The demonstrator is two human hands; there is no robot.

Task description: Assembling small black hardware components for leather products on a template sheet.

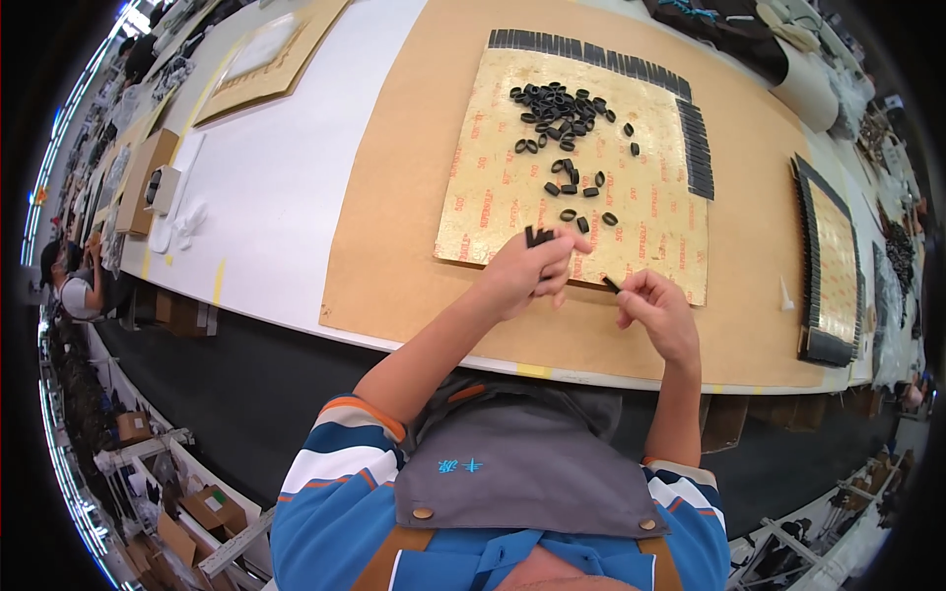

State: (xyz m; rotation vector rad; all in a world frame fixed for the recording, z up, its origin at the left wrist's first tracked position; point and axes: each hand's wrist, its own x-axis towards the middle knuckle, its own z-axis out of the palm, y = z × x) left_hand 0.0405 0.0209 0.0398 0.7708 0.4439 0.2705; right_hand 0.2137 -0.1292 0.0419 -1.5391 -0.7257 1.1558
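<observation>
**Black pieces in both hands**

Lower centre, the right hand (658, 307) pinches a black piece (612, 285) between thumb and forefinger; the left hand's (532, 271) fingers curl around a black bunch (539, 237). A light pinch and snug curl should serve best. Above, loose loops (557, 106) lie on the board (463, 212), upper centre. The left palm is hidden; the pinched piece's exact shape is unclear.

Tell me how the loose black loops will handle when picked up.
The black loops look small and thin-walled, so each is probably light. They hold open ovals, suggesting springy rather than floppy. Scattered loosely on the flat yellowish board, they'd likely slide apart.
</observation>
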